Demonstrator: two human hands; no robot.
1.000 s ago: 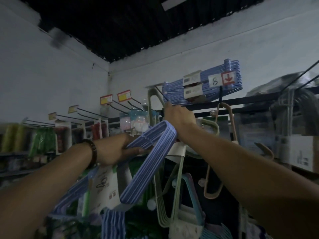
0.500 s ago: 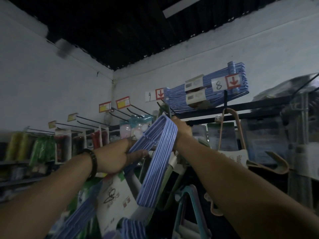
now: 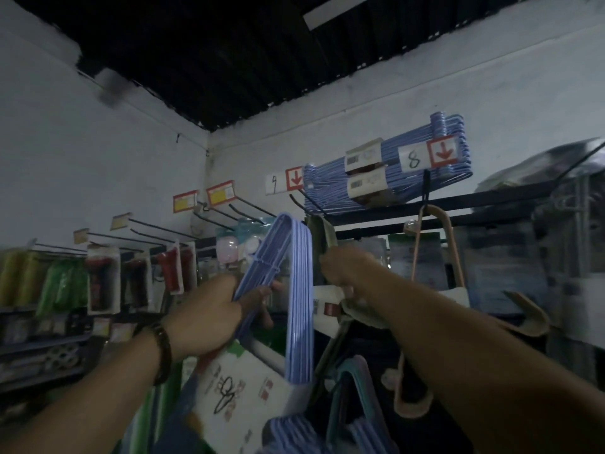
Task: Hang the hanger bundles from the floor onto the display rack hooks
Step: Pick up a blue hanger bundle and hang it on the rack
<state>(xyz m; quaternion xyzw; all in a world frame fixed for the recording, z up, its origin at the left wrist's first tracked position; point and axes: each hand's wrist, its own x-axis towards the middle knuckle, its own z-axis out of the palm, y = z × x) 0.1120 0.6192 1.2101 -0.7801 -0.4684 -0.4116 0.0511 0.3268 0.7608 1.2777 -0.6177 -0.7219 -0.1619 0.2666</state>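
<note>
Left hand [image 3: 209,319] grips blue hanger bundle [image 3: 299,290], centre frame, under bare rack hook [image 3: 299,203]; right hand [image 3: 343,270] clutches greenish bundle [image 3: 322,237] beside it (dim, blurred); risk: crowded neighbours snag, blue bundle misses hook, drops.

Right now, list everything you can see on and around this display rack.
blue hanger bundle: one, blue, held up in front of the rack, white card low on it
shelf bundles: one stack, blue, lying on the top shelf
green hanger bundle: one, olive green, centre, top close under the hooks
pink hanger bundle: one, pale pink, hanging from a hook at right
teal hangers: a few, teal, low centre
peg hooks: several, black, bare, upper left
number tags: two, white with red arrows, marked 9 and 8
packaged goods: many, green, yellow, red, hanging at left
left hand: grips the blue hanger bundle
right hand: grips the green hanger bundle
</note>
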